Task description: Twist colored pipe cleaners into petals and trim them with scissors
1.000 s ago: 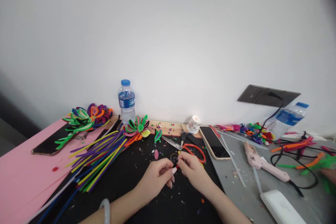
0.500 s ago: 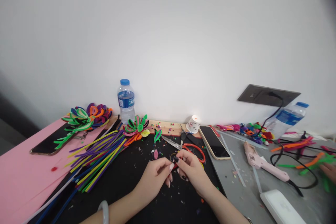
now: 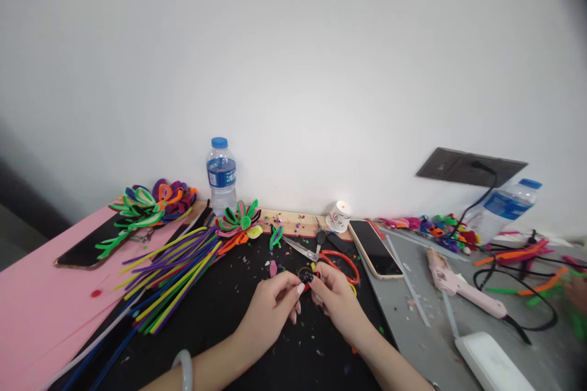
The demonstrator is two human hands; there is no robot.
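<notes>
My left hand (image 3: 268, 302) and my right hand (image 3: 338, 298) meet over the black mat (image 3: 206, 336), their fingertips pinched together. Between them is something small that I cannot make out; a bit of red and a thin curved strand show at the fingertips. Just beyond my right hand lie red-handled scissors (image 3: 340, 261), blades pointing left. A small green looped pipe-cleaner piece (image 3: 276, 236) and a pink piece (image 3: 273, 268) lie past my left hand. To the left spreads a bundle of pipe cleaners (image 3: 169, 281), with a green pipe-cleaner flower (image 3: 244, 218) behind it.
Bottles (image 3: 222, 177) stand near the wall at left and right. A phone (image 3: 375, 249), a paper cup (image 3: 338, 216), a pink glue gun (image 3: 465, 290) with its cord and a white box (image 3: 493, 361) sit to the right. Another person's blurred hand (image 3: 576, 293) is at the right edge.
My right hand has shifted slightly right and its fingers have turned a little; my left hand stays almost still. The other person's hand at the right edge has moved.
</notes>
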